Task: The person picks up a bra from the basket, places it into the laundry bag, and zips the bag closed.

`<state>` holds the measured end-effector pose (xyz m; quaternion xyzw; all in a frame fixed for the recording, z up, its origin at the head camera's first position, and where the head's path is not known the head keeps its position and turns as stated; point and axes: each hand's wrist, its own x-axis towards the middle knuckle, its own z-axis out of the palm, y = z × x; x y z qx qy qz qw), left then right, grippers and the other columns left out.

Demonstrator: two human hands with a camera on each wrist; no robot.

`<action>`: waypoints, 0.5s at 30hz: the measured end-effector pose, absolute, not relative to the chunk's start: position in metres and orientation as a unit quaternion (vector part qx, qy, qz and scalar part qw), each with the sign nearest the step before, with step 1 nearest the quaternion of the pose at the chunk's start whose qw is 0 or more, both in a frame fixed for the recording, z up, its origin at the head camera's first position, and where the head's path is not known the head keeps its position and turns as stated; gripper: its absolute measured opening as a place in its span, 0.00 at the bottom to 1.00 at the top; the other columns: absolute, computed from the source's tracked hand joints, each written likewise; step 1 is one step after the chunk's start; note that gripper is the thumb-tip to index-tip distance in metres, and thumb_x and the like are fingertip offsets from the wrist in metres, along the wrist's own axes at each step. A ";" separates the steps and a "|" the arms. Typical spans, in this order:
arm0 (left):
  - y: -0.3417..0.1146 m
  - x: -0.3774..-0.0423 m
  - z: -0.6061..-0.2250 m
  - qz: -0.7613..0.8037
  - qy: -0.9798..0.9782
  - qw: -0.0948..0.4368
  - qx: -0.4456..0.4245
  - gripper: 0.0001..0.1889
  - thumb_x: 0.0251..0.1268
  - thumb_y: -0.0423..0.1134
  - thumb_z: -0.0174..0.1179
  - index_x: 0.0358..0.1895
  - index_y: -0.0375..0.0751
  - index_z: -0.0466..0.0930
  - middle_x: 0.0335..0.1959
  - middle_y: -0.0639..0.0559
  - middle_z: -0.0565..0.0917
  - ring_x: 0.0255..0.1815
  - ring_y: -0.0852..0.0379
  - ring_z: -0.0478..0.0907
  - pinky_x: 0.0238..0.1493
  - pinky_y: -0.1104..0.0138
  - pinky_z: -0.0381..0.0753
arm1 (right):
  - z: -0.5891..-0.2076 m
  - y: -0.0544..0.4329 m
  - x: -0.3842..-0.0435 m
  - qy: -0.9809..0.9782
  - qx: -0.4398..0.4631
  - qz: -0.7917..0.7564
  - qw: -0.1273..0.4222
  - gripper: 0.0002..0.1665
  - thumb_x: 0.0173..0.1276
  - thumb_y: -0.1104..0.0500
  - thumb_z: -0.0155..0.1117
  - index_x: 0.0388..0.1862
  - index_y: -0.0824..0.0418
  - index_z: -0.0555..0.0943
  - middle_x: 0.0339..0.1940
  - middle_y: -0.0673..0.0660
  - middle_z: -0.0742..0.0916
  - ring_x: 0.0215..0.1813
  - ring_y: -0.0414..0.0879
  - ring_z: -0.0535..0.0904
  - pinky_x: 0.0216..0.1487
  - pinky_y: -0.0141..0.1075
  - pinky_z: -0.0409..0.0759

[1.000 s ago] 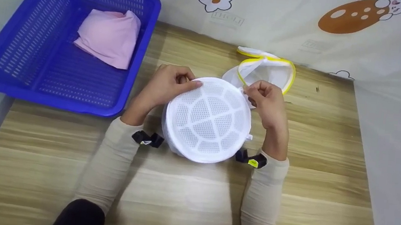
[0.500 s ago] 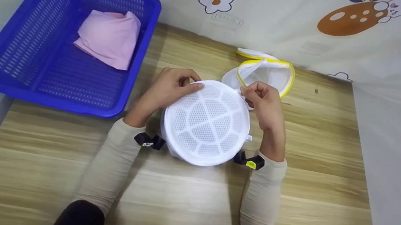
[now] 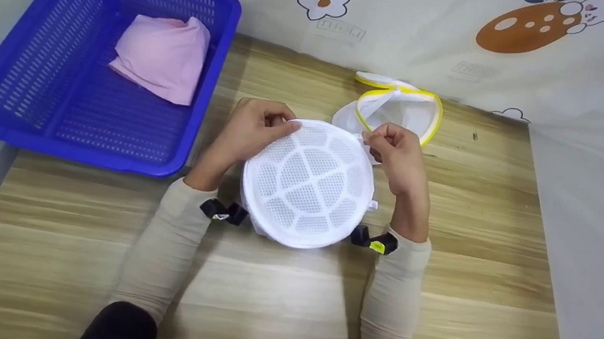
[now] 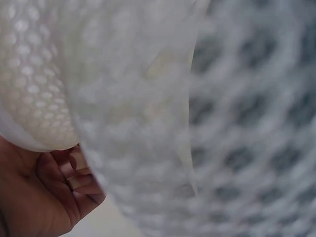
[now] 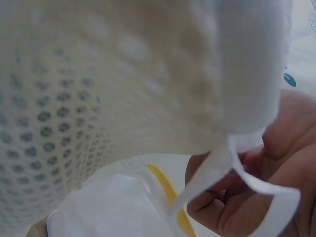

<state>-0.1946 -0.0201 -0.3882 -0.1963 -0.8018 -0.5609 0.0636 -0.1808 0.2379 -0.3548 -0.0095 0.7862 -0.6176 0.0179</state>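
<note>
A round white mesh laundry bag [image 3: 312, 182] with a stiff ribbed lid is held up in front of me, lid side facing up. My left hand [image 3: 249, 132] pinches its rim at the upper left, thumb on top and fingers behind. At the upper right, my right hand [image 3: 403, 158] pinches a small white piece at the bag's edge with thumb and curled forefinger. White mesh [image 4: 256, 113] fills most of the left wrist view and partly hides that hand. In the right wrist view, a white ribbon loop [image 5: 279, 202] hangs beside the right hand's fingers.
Behind the right hand lies a white bag with a yellow-edged opening [image 3: 440, 114]. A blue plastic basket [image 3: 224, 52] stands at the left with a folded pink cloth item [image 3: 161, 57] inside. Patterned sheeting [image 3: 409, 28] borders the wood-grain table [image 3: 484, 270].
The mesh bag has shifted slightly left and toward me, its lid tilting a little. Both hands keep their pinch at the rim and have barely moved.
</note>
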 end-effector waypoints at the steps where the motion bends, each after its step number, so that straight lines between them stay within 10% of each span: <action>1: -0.021 -0.195 -0.388 -0.564 -0.799 0.063 -0.198 0.06 0.59 0.36 0.66 0.31 0.36 0.87 0.17 0.54 0.74 0.20 0.61 0.66 0.23 0.71 0.63 | -0.355 0.238 -0.181 0.784 -0.009 -0.620 0.018 0.12 0.63 0.71 0.55 0.21 0.62 0.74 0.14 0.51 0.69 0.20 0.41 0.62 0.21 0.29 0.61; 15: -0.027 -0.197 -0.388 -0.573 -0.791 0.066 -0.203 0.06 0.58 0.35 0.66 0.30 0.35 0.86 0.17 0.54 0.75 0.19 0.63 0.66 0.21 0.73 0.63 | -0.352 0.239 -0.180 0.777 -0.007 -0.630 0.022 0.11 0.61 0.72 0.54 0.20 0.63 0.74 0.12 0.50 0.66 0.19 0.42 0.59 0.19 0.29 0.57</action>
